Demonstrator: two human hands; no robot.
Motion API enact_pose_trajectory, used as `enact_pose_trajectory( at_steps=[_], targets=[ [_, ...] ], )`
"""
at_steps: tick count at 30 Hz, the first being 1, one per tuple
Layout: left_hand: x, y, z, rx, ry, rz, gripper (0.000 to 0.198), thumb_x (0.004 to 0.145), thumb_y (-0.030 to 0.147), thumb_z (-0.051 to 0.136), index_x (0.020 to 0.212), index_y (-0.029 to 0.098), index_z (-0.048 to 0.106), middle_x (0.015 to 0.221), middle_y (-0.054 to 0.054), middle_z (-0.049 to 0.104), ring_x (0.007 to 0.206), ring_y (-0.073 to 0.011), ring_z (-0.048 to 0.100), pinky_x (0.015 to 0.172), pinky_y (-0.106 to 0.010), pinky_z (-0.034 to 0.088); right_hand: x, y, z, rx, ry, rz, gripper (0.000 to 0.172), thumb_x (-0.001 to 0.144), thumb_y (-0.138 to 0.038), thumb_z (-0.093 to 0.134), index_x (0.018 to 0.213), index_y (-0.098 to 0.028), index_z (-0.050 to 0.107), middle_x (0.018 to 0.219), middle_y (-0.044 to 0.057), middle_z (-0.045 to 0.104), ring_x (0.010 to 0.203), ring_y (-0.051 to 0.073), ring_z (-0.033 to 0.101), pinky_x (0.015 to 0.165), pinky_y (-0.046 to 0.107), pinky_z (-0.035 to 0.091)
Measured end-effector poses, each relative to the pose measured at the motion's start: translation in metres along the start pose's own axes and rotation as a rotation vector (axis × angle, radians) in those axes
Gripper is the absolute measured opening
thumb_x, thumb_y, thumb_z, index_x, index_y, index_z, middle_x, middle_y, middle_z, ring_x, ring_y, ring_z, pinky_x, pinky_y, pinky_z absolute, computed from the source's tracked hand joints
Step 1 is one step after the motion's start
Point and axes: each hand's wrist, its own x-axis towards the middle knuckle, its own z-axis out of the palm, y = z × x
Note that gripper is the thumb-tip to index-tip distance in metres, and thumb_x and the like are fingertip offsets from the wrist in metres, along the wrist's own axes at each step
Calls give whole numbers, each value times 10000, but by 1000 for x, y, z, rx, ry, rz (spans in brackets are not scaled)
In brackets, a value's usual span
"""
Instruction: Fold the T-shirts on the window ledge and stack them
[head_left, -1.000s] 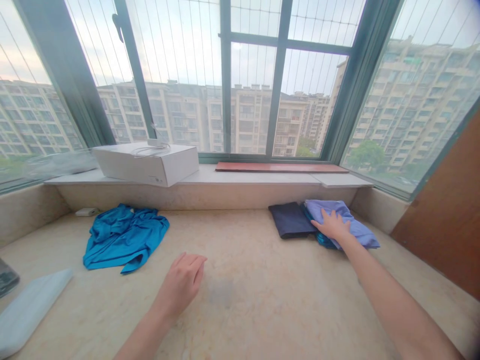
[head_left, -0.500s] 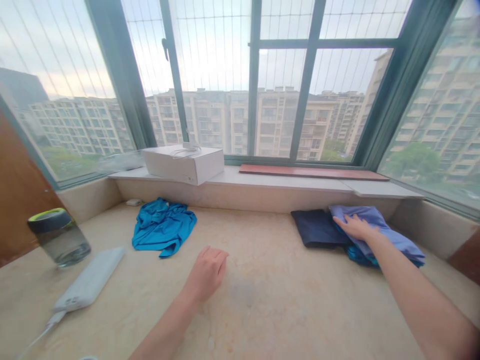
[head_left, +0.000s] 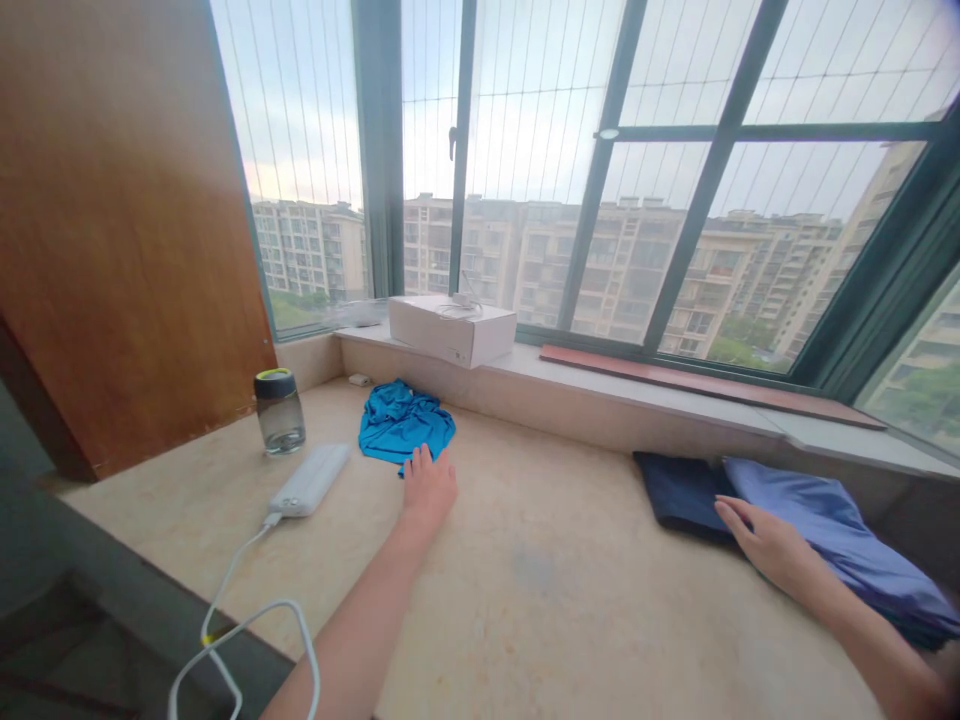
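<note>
A crumpled bright blue garment (head_left: 401,425) lies toward the back left of the stone counter. My left hand (head_left: 430,488) is at its front edge, fingers stretched over the fabric's near corner; whether they touch it I cannot tell. On the right, a folded dark navy garment (head_left: 679,492) sits beside a folded periwinkle garment (head_left: 802,500), which partly overlaps it. My right hand (head_left: 769,545) hovers at the near side of these two, open, fingers extended and holding nothing.
A water bottle (head_left: 280,415) and a white power bank (head_left: 311,480) with a white cable (head_left: 225,575) are on the left. A white box (head_left: 450,330) and a reddish board (head_left: 697,382) rest on the window ledge. A wooden panel (head_left: 127,230) borders the left side.
The view has swung left. My left hand has moved forward to the blue garment and its fingers have straightened. My right hand has drawn back off the periwinkle garment.
</note>
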Motion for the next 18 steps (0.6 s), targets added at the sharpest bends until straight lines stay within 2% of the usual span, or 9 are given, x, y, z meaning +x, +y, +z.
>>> enact_pose_trajectory(
  at_steps=[2, 4, 7, 10, 13, 14, 16, 18],
  targets=[
    [1, -8, -4, -47, 30, -22, 337, 983, 147, 410, 1204, 147, 665, 1340, -229, 613, 1286, -383, 546, 1046, -637, 400, -30, -45, 9, 92, -13, -52, 521, 895, -603, 416, 1119, -254, 731, 1232, 117, 729, 1200, 328, 653, 1076, 489, 482],
    [-2, -10, -11, -87, 43, 15, 276, 1004, 230, 492, 1224, 171, 647, 1335, -181, 614, 1222, -331, 590, 1015, -565, 468, -62, -88, 21, 174, -36, -134, 512, 936, -601, 415, 1159, -248, 711, 1254, 99, 721, 1215, 320, 646, 1071, 499, 491],
    [-9, -8, -23, -139, 49, 69, 353, 972, 371, 620, 1271, 184, 605, 1308, -108, 611, 1118, -260, 630, 942, -480, 546, -101, -133, 37, 260, -9, -201, 484, 966, -585, 427, 1194, -256, 699, 1274, 90, 712, 1232, 315, 637, 1061, 509, 505],
    [-10, 0, -29, -176, 43, 87, 367, 960, 388, 643, 1249, 163, 614, 1249, -86, 636, 1057, -253, 654, 888, -448, 574, -118, -149, 45, 319, -5, -235, 462, 980, -565, 444, 1217, -255, 692, 1283, 99, 705, 1240, 312, 632, 1051, 515, 519],
    [-6, 15, -28, -211, 41, 86, 260, 1016, 300, 523, 1200, 178, 662, 1143, -91, 709, 998, -238, 699, 881, -419, 583, -121, -150, 49, 352, -3, -274, 440, 988, -535, 458, 1243, -253, 680, 1292, 111, 697, 1243, 316, 629, 1067, 532, 506],
    [-5, 22, -28, -221, 41, 90, 279, 1027, 258, 466, 1199, 187, 674, 1119, -97, 729, 1001, -236, 710, 903, -414, 581, -122, -150, 51, 359, -7, -289, 434, 987, -524, 467, 1258, -254, 672, 1296, 114, 694, 1244, 319, 627, 1073, 540, 499],
    [-10, 42, -30, -267, 48, 130, 354, 1023, 214, 396, 1233, 186, 679, 1142, -110, 745, 1084, -242, 706, 989, -414, 556, -123, -152, 55, 369, -40, -326, 434, 979, -503, 495, 1305, -258, 645, 1316, 120, 682, 1252, 325, 621, 1081, 553, 489],
    [-24, 66, -36, -367, 62, 224, 387, 1013, 232, 396, 1293, 170, 656, 1261, -122, 711, 1229, -243, 644, 1087, -414, 500, -126, -158, 61, 372, -83, -355, 457, 963, -474, 531, 1363, -264, 603, 1349, 122, 662, 1265, 331, 611, 1090, 568, 476]
  ],
)
